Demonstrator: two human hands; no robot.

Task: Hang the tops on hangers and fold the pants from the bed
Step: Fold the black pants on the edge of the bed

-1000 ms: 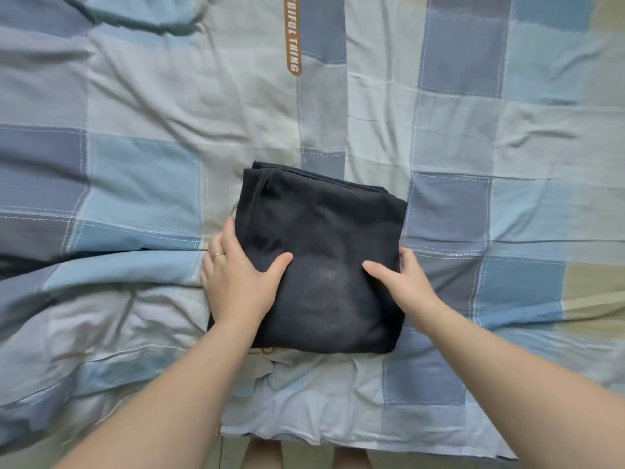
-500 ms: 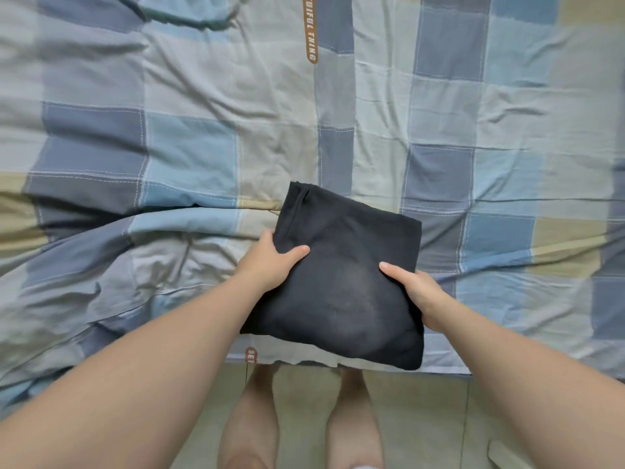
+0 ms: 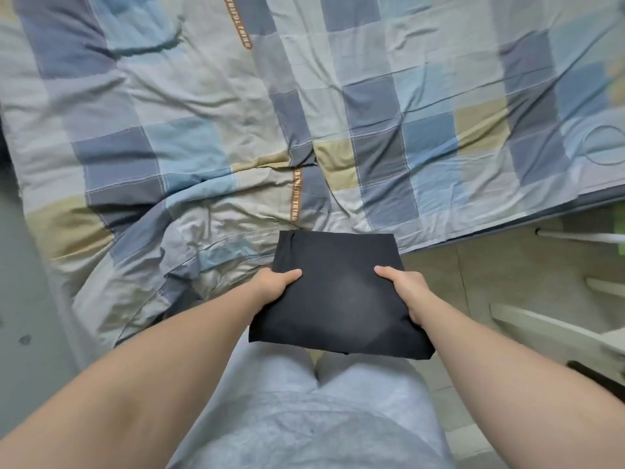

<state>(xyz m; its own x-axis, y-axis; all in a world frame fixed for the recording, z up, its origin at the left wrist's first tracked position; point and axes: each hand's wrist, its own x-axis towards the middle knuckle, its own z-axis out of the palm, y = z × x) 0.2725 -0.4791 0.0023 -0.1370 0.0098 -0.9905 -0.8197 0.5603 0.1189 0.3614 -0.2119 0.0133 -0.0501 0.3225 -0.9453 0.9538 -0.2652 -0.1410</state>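
Bedroom, viewed from above, looking down. Bed (image 3: 588, 199) covered by a checked quilt (image 3: 203, 106) in blue, grey and tan, heavily creased, bunched at the near-left corner. Pale tiled floor (image 3: 473, 275) along the near edge. White furniture (image 3: 558, 330) at right, kind not determinable.

Pants (image 3: 338, 299): dark, folded into a flat, squared packet, no loose legs showing. Held in the air in front of the body, at the bed's near edge, above grey shorts (image 3: 304, 418) and floor. Not resting on the quilt.

Left hand (image 3: 274, 286): gripping the packet's left edge, thumb on top, fingers hidden beneath. Right hand (image 3: 406, 292): gripping the right edge likewise, thumb on top, fingers underneath and out of sight.

Progress, as judged: folding of this pair complete. Carrying to a resting place apparently in hand, destination not in view. No other garment seen on the quilt. No tops, no hangers in view. Hanging of tops neither confirmable nor excludable from this view.

Remaining, at minimum: setting the packet down with folds intact. Risk noted: soft fabric held only at two edges, likely to sag in the middle or open on any loosening of grip.
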